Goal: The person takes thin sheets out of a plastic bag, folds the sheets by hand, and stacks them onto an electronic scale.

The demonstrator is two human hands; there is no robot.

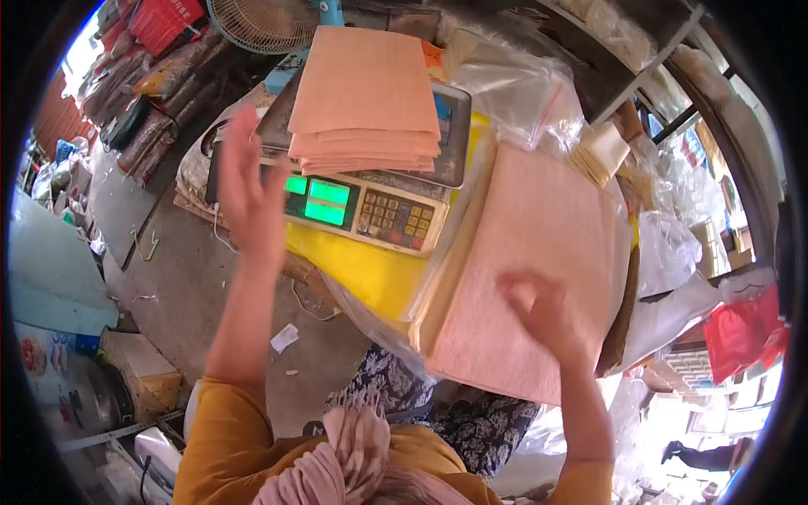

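Note:
My left hand [249, 189] is raised beside the left end of a digital scale [397, 220], its fingers stretched up and a little blurred; nothing shows in it. On the scale's metal pan lies a stack of pinkish-orange sheets [366, 84], with several layered edges at the front. The scale's green displays are lit. Over a larger stack of pink sheets [539, 210] hovers or rests my right hand [543, 313], fingers loosely curved with a gap by the thumb. It appears to hold nothing; contact with the top sheet cannot be made out.
Yellow material [353, 278] lies under the scale, and clear plastic bags [513, 88] lie behind the large stack. A fan [261, 21] stands at the back. Bundled goods [160, 101] lie at far left, a cardboard box [139, 370] at lower left. A red bag [741, 337] hangs at right.

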